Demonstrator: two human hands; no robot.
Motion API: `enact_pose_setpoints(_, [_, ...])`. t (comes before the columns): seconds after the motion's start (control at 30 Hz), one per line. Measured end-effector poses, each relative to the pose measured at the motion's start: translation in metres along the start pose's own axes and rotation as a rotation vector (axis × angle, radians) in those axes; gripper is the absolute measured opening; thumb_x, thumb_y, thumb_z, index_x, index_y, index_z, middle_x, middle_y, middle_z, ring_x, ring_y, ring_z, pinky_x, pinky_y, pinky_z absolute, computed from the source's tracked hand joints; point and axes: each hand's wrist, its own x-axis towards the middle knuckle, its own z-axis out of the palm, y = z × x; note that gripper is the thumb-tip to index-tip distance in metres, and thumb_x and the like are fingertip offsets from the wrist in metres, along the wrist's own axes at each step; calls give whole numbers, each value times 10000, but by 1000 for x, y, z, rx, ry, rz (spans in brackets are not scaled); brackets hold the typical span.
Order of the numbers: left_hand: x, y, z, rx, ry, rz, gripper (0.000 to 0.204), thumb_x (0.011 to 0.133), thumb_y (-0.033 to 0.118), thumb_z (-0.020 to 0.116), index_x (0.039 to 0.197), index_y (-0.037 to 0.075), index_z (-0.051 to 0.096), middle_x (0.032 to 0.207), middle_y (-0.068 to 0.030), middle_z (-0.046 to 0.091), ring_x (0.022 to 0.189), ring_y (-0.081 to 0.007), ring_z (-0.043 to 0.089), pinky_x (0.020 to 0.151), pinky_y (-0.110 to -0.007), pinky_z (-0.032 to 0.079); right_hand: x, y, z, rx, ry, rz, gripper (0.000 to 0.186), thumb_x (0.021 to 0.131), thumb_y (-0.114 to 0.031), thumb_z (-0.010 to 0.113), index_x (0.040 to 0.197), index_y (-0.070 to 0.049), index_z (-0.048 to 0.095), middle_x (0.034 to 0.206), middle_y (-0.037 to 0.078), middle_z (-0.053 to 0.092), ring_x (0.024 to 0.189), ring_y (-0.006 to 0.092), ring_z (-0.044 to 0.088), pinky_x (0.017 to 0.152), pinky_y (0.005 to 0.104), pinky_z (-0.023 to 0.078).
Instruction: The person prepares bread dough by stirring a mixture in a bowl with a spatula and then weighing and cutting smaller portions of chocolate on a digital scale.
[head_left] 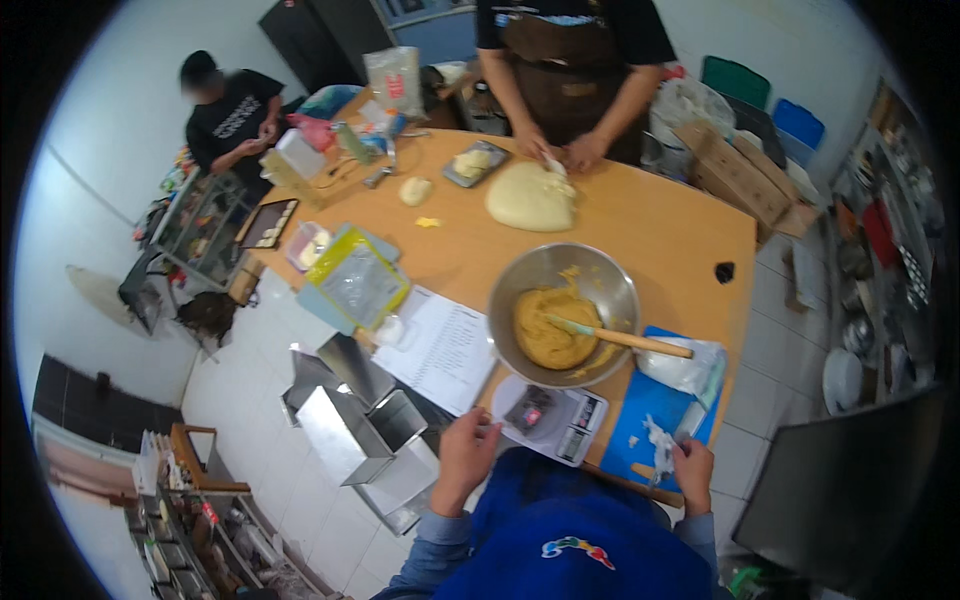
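My left hand (pixel 467 450) is open, fingers loosely curved, just left of a white digital scale (pixel 578 425) that bears a small dark package (pixel 530 407). My right hand (pixel 692 470) grips crumpled white plastic (pixel 660 442) over a blue mat (pixel 632 400). Beside that hand a metal blade (pixel 692 422) lies on the mat, with a filled clear bag (pixel 672 370) farther back. A steel bowl (pixel 610 285) of yellow-brown batter (pixel 550 330) stands behind the scale, a wooden-handled spatula (pixel 640 341) resting in it. An open notebook (pixel 430 345) lies left of the bowl.
Across the wooden table (pixel 700 250), a co-worker's hands (pixel 580 152) touch a large dough mound (pixel 528 200). Another person (pixel 225 120) stands at back left. Metal tins (pixel 345 435) stand beside the table's near-left edge. A shelving rack (pixel 870 250) and cardboard box (pixel 735 185) are at right.
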Motion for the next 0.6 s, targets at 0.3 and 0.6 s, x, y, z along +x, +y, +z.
enact_pose_setpoints(0.3, [-2, 8, 10, 58, -86, -10, 371, 793, 207, 669, 1070, -23, 577, 898, -175, 622, 751, -304, 633, 653, -382, 505, -3, 13, 12, -24, 68, -36, 218, 710, -127, 689, 823, 46, 621, 746, 190, 627, 692, 320, 624, 639, 401, 485])
enact_pose_setpoints(0.6, [-19, -12, 10, 46, -110, 5, 346, 798, 228, 661, 1044, 0, 578, 896, -172, 607, 790, -326, 615, 669, -403, 492, -10, 8, 16, 21, 126, 32, 352, 705, -97, 694, 978, 89, 572, 826, 204, 619, 755, 333, 628, 681, 398, 491])
